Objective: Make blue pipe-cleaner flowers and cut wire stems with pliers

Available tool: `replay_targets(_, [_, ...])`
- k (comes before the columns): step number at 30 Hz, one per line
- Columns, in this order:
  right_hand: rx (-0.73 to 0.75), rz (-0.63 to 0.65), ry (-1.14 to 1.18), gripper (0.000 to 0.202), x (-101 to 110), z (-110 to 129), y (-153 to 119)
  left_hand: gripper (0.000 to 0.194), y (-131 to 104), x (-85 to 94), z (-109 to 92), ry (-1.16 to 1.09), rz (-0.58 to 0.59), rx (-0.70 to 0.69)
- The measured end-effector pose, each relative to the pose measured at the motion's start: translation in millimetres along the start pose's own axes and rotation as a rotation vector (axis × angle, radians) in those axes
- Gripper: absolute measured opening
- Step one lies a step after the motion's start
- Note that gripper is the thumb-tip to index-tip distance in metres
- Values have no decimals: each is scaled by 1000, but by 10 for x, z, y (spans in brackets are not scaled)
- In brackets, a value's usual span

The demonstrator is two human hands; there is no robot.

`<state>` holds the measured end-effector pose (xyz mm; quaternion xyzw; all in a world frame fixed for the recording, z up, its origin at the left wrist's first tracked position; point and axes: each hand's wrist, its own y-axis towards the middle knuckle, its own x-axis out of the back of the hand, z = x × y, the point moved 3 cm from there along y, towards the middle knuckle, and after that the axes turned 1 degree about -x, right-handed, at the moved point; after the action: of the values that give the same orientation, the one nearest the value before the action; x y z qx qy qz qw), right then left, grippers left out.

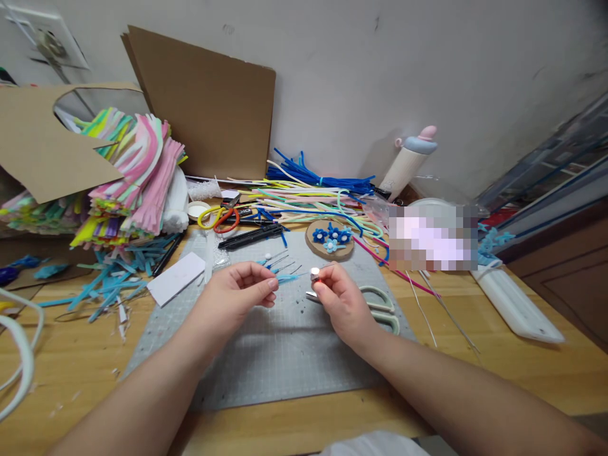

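Pinching a light-blue fuzzy strip between thumb and fingertips, the left hand points it rightward, forearm slanting up; opposite its fingertips, the right hand curls round a small, shiny lighter-like object.

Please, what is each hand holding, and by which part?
Left hand: a light-blue strip, by one end. Right hand: probably a lighter, below its top.

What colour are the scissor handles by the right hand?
The looped scissor handles are pale green; head view.
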<state>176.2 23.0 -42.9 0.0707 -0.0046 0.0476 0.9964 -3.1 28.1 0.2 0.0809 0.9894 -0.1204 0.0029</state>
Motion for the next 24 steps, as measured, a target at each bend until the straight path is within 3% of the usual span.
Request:
replay_targets(17, [-40, 27, 23, 12, -54, -34, -17, 21, -11, -16, 11, -39, 19, -1])
replay_targets(24, [-60, 83, 75, 25, -60, 9, -33, 22, -2, -7, 16, -39, 3, -4])
